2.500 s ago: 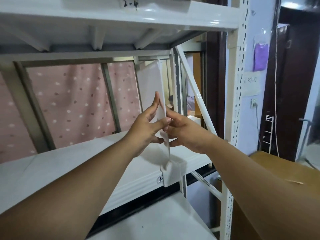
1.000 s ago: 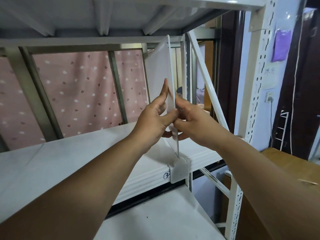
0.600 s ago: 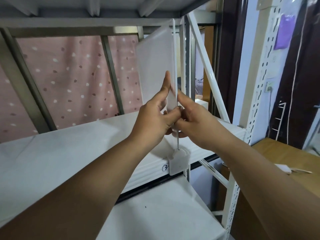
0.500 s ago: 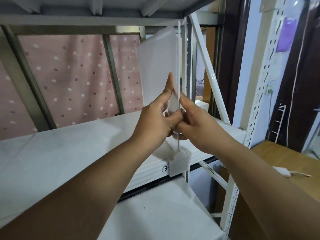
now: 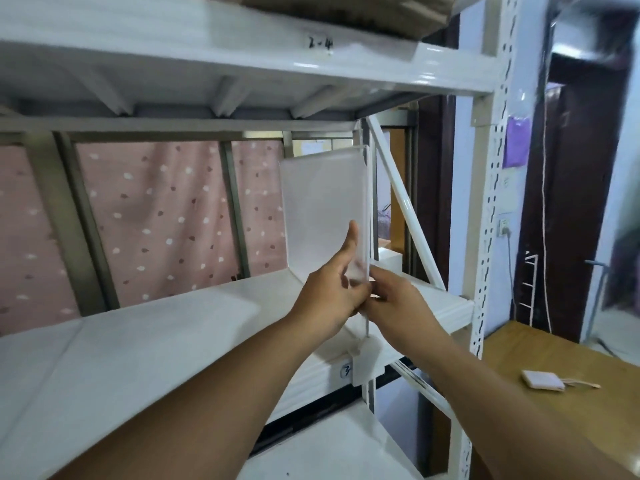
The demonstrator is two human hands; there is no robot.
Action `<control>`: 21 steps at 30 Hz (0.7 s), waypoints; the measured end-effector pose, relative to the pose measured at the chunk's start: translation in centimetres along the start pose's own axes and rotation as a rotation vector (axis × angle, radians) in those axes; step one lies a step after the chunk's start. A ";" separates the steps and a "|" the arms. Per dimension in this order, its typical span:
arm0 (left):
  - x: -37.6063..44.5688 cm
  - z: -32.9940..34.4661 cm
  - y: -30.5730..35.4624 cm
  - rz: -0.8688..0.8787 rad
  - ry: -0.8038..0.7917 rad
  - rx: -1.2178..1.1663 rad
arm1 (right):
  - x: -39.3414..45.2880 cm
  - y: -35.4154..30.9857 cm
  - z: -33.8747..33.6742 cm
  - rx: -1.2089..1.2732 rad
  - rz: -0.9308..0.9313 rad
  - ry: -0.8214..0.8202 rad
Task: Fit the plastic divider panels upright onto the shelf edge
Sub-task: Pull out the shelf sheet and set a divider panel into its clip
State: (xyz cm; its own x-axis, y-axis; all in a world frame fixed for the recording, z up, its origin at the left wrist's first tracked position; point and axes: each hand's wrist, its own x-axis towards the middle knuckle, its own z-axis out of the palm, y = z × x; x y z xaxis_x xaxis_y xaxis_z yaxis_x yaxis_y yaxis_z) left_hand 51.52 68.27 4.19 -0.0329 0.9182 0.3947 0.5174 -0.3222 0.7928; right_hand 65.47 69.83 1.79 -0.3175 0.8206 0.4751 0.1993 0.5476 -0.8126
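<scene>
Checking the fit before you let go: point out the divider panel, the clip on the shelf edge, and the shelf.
divider panel (image 5: 322, 209), head view, middle of its frosted face.
clip (image 5: 367, 362), head view, its front face.
shelf (image 5: 156, 341), head view, bare top surface.

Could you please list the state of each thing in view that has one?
Divider panel: upright, held near its front lower edge by both hands.
Clip: seated on the shelf's front edge, under the panel's front edge.
Left hand: closed on the panel, thumb up against its face.
Right hand: closed on the panel's front edge.
Shelf: bare apart from the panel.
Plug: in the wall socket.
</scene>
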 end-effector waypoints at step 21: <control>-12.1 -33.0 -9.3 -0.559 0.073 0.806 | 7.4 -14.3 23.7 -0.763 -0.217 -0.250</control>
State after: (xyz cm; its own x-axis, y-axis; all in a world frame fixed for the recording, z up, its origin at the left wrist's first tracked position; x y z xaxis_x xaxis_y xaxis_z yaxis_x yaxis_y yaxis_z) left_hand 18.93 52.55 7.38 -0.4897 0.8651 0.1085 0.8385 0.4331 0.3307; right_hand 38.31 64.22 8.97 -0.6001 0.6729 0.4326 0.6553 0.7236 -0.2165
